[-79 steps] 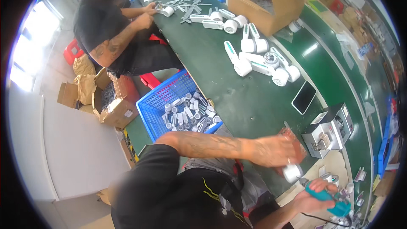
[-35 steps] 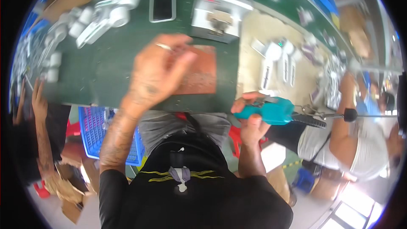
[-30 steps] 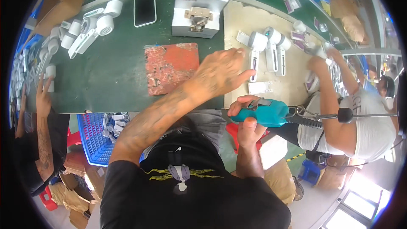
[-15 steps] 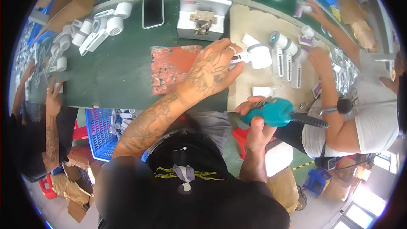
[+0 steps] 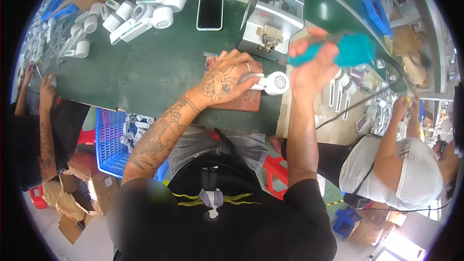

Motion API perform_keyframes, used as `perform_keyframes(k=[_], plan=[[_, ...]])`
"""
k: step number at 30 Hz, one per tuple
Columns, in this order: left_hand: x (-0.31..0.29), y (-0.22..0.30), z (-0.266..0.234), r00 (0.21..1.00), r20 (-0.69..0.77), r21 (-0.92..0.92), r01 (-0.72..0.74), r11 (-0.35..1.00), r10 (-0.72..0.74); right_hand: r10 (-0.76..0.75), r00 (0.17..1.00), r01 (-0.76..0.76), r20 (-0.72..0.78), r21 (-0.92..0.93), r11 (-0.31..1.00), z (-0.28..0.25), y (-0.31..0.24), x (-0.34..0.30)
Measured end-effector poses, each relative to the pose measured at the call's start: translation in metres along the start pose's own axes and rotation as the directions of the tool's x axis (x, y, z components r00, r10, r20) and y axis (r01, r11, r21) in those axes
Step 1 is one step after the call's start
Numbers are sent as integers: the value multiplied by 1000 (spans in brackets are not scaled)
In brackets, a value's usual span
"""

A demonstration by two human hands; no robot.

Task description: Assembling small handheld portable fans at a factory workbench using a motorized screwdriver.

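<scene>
My left hand [image 5: 226, 81] is closed around the handle of a white handheld device [image 5: 278, 83] with a round perforated head. It presses the device flat on the worn red pad [image 5: 247, 103], with the head jutting past the right side of the pad. My right hand [image 5: 315, 65] grips a teal electric screwdriver [image 5: 355, 50], raised over the right part of the bench. Motion smears the hand and tool, and the screwdriver's tip cannot be made out.
A grey-white machine [image 5: 270, 24] stands beyond the pad, beside a phone [image 5: 210, 12]. Similar white devices [image 5: 140, 17] lie back left; more sit on cardboard at right [image 5: 340, 84]. A blue basket [image 5: 108, 137] hangs low left. Co-workers flank me.
My left hand has brought the white device from the cardboard onto the red pad. My right hand has lifted the screwdriver up and away from the bench's front edge. My view has shifted left.
</scene>
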State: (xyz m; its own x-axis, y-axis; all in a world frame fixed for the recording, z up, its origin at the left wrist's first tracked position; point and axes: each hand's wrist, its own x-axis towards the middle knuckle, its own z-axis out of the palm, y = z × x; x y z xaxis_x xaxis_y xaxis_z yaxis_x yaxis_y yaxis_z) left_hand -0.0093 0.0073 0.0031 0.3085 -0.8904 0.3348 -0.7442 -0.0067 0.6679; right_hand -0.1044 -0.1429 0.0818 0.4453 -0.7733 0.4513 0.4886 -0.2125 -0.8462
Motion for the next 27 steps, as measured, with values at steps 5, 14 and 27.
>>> perform_keyframes(k=[5,14,27], plan=[[-3,1,1,1000,-31,-2,-2,1000,2,-84,992,85,97,-5,996,19,40,29],[-4,-1,4,999,-5,-20,39,999,-39,19,990,-10,140,-60,998,20,45,24],[1,-12,7,999,-27,-40,29,999,-30,108,976,-104,188,-32,994,-5,27,-11]])
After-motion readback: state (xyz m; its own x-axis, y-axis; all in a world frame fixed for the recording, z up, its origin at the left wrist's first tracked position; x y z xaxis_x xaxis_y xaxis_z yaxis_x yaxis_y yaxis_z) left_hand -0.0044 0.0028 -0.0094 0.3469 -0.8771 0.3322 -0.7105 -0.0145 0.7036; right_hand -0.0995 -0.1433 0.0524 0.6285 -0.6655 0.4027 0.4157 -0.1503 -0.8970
